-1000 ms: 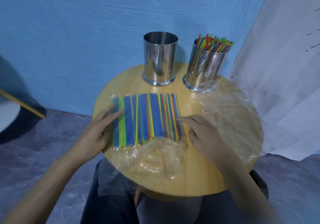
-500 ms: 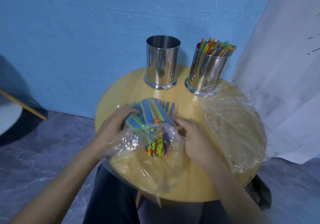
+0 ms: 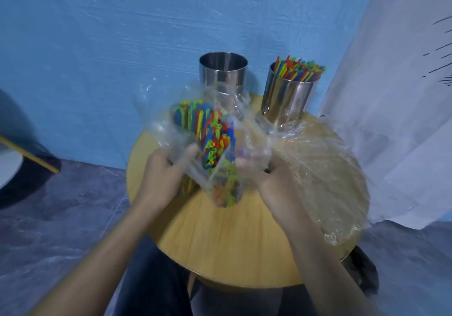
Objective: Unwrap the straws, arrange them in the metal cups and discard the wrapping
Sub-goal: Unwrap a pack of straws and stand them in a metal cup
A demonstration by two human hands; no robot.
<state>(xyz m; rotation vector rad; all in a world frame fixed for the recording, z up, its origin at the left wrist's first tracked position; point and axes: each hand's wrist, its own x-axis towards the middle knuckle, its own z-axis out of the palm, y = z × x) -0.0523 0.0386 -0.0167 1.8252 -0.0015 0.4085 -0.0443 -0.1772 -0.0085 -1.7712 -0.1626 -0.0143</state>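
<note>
Since a second ago, the straw bundle (image 3: 210, 139) has risen from flat on the bench (image 3: 220, 242) to a tilt above it, before the empty cup (image 3: 223, 71). The left hand (image 3: 161, 178) grips the bundle through its wrapping (image 3: 171, 130); the right hand (image 3: 274, 186) grips the film. Risk: loosened film may let straws spill. Spent wrapping (image 3: 318, 169) overhangs the right bench edge; the near side offers room.

Round wooden counter (image 3: 232, 242): empty metal cup (image 3: 223, 76) and straw-filled metal cup (image 3: 288, 98) at far edge, loose clear wrap (image 3: 325, 181) along right edge.
</note>
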